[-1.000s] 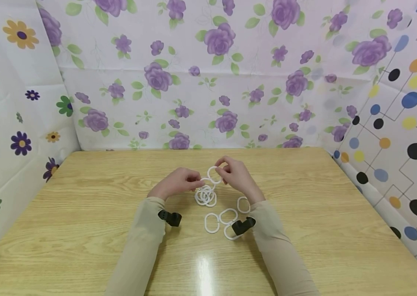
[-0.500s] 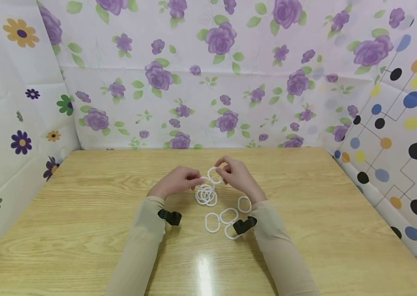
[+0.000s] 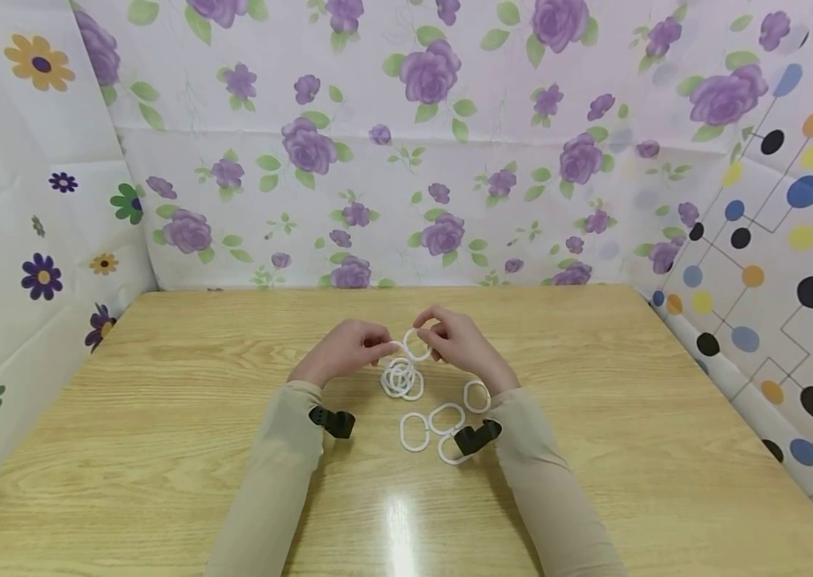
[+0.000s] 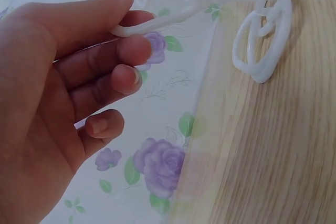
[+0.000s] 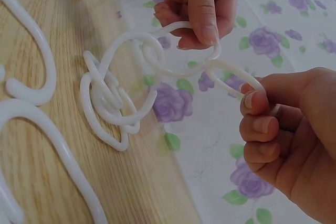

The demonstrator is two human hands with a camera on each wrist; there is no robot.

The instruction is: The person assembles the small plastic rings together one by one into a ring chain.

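My left hand [image 3: 349, 351] pinches a white plastic curtain ring [image 5: 184, 73] between thumb and index finger. Facing it, my right hand [image 3: 466, 344] pinches a second ring [image 5: 242, 71] by its far end, and this one meets the left hand's ring close to the left thumb. From the left hand's ring, a linked ring [image 5: 123, 36] with an open end leads down to a tangled bunch of rings [image 5: 86, 98] on the table. In the left wrist view, the remaining left fingers [image 4: 107, 121] curl loosely below the pinch.
Several loose curtain rings [image 3: 402, 433] lie on the wooden table [image 3: 161, 449] nearer the body, partly under the right wrist camera [image 3: 477, 437]. Another camera [image 3: 334, 423] sits on the left wrist. A flowered cloth [image 3: 248, 216] hangs behind the table's far edge.
My right hand has shifted slightly left with its ring, which sits a little lower beside the left hand's ring. The left hand and the loose rings stay nearly where they were.
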